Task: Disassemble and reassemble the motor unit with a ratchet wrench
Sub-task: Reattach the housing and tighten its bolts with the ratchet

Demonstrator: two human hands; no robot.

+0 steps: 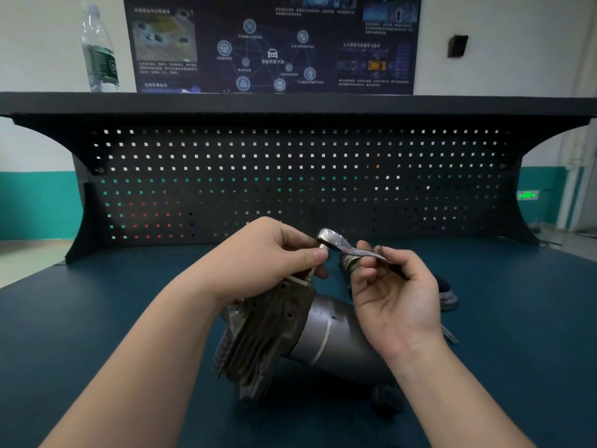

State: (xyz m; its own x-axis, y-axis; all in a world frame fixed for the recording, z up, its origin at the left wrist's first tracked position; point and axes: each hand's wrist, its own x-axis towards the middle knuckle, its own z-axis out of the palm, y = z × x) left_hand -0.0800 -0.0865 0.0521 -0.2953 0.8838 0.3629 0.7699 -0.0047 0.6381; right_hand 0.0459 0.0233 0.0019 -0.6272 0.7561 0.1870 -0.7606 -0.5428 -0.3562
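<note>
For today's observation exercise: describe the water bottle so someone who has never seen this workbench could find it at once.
Start at the black pegboard behind the blue bench top, then look up to the dark shelf along its top edge. At the shelf's far left stands the water bottle, upright beside the dark poster. It is the only clear plastic thing there, with a green label.

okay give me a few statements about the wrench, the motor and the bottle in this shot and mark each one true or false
1. The right hand holds the ratchet wrench by its handle. True.
2. The left hand lies flat on the bench. False: its fingers pinch at the wrench head.
3. The motor unit lies on the blue benchtop. True.
4. The water bottle stands beside the motor. False: it stands up on the shelf above the pegboard.
</note>
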